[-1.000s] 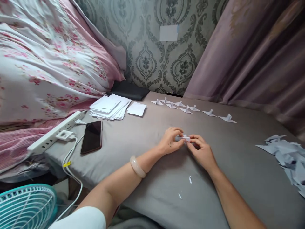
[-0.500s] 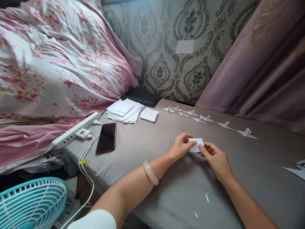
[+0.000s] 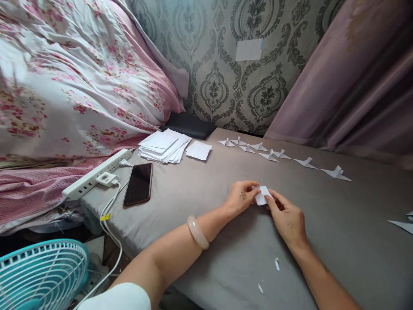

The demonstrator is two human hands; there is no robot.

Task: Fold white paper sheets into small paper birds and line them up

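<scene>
A small piece of white paper is pinched between my two hands above the grey cloth surface. My left hand grips its left edge, with the thumb on top. On the right edge, my right hand presses with its thumb while the fingers curl behind. The paper's underside is hidden from me. Beyond my hands lie several folded white paper shapes in a slanting row, each with a part sticking up. Two paper scraps rest nearer to me.
At the back left are a stack of white paper and a smaller pile of paper. A phone lies beside a power strip with plugged-in cables. A teal fan stands at the lower left. More folded paper is at the right edge.
The paper has turned and tilted a little between my fingers, and my right hand has rotated to show more of its back. My view has shifted slightly.
</scene>
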